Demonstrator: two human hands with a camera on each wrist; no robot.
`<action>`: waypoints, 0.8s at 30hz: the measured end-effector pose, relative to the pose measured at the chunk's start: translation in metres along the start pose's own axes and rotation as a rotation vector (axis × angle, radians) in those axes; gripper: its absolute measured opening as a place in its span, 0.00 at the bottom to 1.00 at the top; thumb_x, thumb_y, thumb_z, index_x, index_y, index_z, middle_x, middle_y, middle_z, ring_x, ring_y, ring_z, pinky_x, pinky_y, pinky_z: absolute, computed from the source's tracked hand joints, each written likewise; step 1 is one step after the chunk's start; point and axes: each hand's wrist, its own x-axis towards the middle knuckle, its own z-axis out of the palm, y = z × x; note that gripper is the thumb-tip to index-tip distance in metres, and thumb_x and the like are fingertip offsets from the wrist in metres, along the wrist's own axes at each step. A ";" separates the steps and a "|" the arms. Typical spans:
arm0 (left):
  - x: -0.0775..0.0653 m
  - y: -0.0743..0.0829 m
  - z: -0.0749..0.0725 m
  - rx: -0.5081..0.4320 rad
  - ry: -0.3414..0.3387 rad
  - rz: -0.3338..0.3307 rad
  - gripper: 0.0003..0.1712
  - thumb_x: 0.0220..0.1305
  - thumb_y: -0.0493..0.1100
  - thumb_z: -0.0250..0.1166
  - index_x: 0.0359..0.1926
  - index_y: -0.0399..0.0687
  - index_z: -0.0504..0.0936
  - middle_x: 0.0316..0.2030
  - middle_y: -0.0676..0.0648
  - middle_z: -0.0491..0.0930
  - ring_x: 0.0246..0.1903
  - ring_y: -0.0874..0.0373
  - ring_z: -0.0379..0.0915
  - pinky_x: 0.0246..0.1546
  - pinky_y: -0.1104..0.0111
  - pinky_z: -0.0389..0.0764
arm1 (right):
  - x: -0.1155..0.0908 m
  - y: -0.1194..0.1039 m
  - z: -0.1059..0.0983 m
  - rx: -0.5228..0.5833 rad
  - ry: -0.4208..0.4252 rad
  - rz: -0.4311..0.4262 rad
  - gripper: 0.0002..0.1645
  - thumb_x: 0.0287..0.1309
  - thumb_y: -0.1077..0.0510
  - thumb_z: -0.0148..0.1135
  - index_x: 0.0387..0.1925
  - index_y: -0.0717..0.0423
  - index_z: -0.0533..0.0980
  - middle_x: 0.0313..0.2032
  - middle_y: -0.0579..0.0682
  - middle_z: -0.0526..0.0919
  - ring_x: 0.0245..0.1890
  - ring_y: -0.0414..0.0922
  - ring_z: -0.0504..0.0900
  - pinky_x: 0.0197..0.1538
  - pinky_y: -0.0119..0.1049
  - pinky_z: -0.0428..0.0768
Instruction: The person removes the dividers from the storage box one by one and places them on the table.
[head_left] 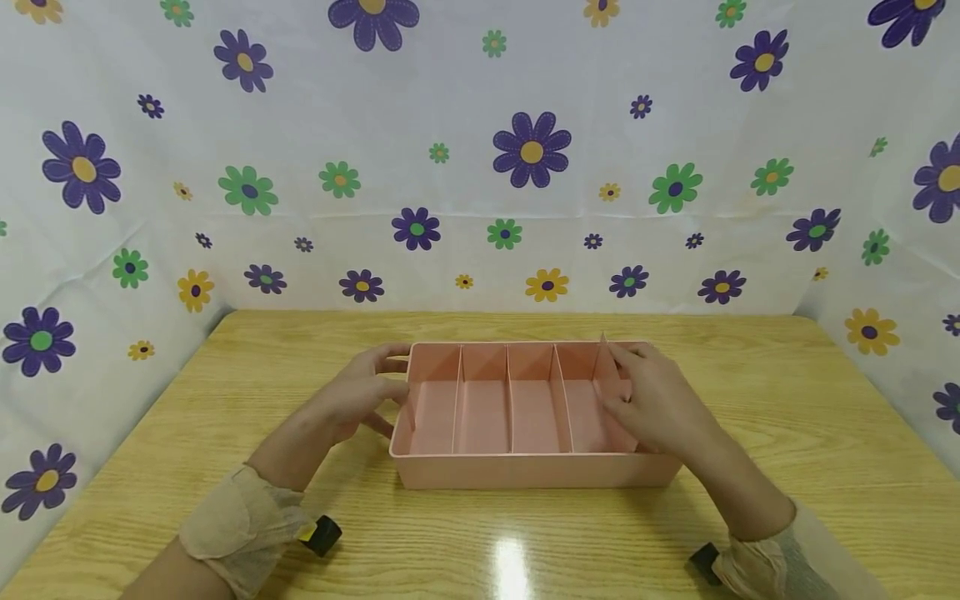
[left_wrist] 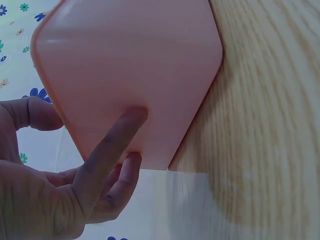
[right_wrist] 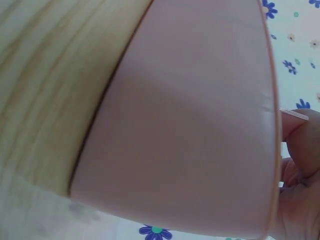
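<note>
A pink rectangular organizer box (head_left: 536, 472) sits on the table, with several upright dividers splitting it into compartments. At its left end, my left hand (head_left: 356, 393) grips the end wall; in the left wrist view the thumb reaches over the rim while fingers (left_wrist: 117, 140) touch the outer face. My right hand (head_left: 663, 400) reaches into the right end and pinches a pink divider (head_left: 606, 362). This divider leans, and its top corner rises above the rim. In the right wrist view the box's wall (right_wrist: 175, 120) hides most of that hand.
The wooden table (head_left: 375, 533) extends around the box. Behind it and at both sides hangs a white cloth (head_left: 450, 100) with printed flowers. Each wrist carries a beige wrap (head_left: 240, 521) with a small dark device (head_left: 322, 536).
</note>
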 end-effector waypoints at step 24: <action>0.002 -0.003 -0.002 0.020 -0.012 0.007 0.39 0.52 0.36 0.59 0.66 0.51 0.57 0.64 0.40 0.57 0.51 0.38 0.67 0.30 0.49 0.81 | -0.013 0.003 -0.073 0.010 0.577 0.005 0.29 0.46 0.63 0.60 0.55 0.61 0.72 0.43 0.58 0.78 0.22 0.49 0.79 0.17 0.20 0.68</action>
